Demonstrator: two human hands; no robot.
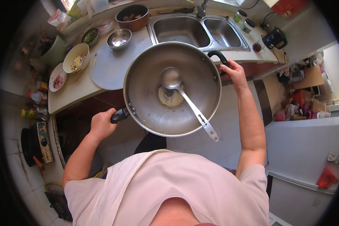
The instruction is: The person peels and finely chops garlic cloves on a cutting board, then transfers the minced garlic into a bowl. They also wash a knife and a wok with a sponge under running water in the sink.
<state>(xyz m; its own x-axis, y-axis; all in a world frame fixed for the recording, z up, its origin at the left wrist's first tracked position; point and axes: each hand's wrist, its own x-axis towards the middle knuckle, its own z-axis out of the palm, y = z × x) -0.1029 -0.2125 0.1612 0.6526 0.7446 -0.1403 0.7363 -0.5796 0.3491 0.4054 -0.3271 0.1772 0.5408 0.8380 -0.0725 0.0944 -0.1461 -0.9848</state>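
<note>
A large metal wok (149, 67) is held up between my two hands, in front of my body and over the floor. My left hand (103, 123) grips its long black handle at the lower left. At the upper right, my right hand (235, 72) has hold of the black loop handle. Inside the wok rests a metal ladle (171, 77), bowl towards the middle and its slotted handle lying out over the near rim. Some cloudy liquid with dark bits (171, 99) is pooled at the bottom of the wok.
Ahead is a double sink (180, 29) with a faucet (202, 10). Left of it, a round board (110, 66), a metal bowl (119, 38), a brown pot (132, 25), a bowl of chopped garlic (76, 59) and a plate of meat (58, 80) stand on the counter. An electric kettle (274, 38) stands right.
</note>
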